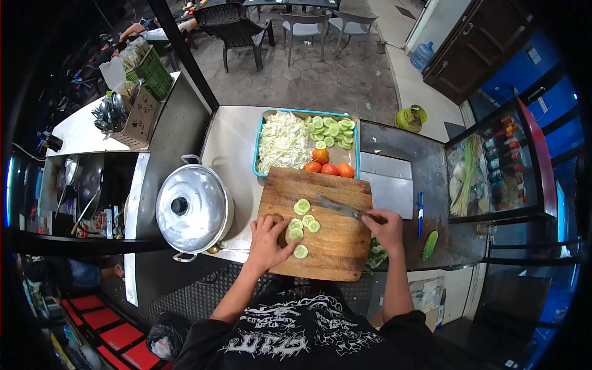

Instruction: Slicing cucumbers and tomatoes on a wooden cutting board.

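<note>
On a wooden cutting board (337, 249) lie several cucumber slices (302, 206). My left hand (269, 243) is at the board's left side, thumb and fingers around the slices nearest it; whether it grips any I cannot tell. My right hand (385, 229) pinches the handle end of a knife (337, 206), whose blade lies over the board, pointing to the upper left. Behind the board, partly covered by it, a turquoise-rimmed tray (255, 152) holds shredded cabbage (283, 141), cucumber slices (329, 131) and several tomatoes (329, 169). A whole cucumber (430, 245) lies on the dark counter at right.
A lidded aluminium pot (194, 208) stands left of the board. Right of the tray are a metal sheet (387, 185) and a blue-handled peeler or knife (420, 214). Leafy greens (377, 254) lie beside the board, under my right wrist. A glass display case (499, 162) bounds the right.
</note>
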Tool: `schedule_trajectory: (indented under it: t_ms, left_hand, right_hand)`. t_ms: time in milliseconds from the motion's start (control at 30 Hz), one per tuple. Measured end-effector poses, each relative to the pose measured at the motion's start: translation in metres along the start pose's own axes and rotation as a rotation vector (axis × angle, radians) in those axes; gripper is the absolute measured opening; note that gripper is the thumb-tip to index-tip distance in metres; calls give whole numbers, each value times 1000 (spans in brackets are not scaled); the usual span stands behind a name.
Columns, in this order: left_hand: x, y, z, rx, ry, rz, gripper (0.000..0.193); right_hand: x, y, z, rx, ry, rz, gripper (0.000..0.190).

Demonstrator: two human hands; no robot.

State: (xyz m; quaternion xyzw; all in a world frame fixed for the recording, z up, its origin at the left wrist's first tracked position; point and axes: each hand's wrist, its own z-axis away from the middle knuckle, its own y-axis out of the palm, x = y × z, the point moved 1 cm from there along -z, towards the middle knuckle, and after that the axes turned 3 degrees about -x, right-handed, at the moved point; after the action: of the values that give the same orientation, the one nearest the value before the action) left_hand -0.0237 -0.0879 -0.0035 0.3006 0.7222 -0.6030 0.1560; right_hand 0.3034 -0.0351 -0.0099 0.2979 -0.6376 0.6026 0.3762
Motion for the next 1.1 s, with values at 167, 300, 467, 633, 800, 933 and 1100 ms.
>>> schedule_trajectory:
  t_ms: [167,300,467,633,800,933,1100]
  left_hand:
    - [5,6,-23,-20,-51,49,27]
    - [10,7,-24,-7,-18,43,25]
    - [4,1,-12,16,-19,30,30]
    - [6,8,-11,-52,-3,68,33]
    - [13,5,-12,-89,-43,124,34]
    - [9,2,-5,-52,2,98,35]
    - [6,-3,5,12,100,68,54]
  right_hand:
    - [12,26,-50,86,-168,93,28]
    - [22,22,-59,263,-145,109,29]
    - [15,14,-58,399,-58,116,25]
    - [29,26,-55,367,-37,104,26]
    - [13,12,-48,333,-40,32,23]
    - [-7,-3,-57,252,58,-60,18]
    - [-24,0,-118,75,18,44,30]
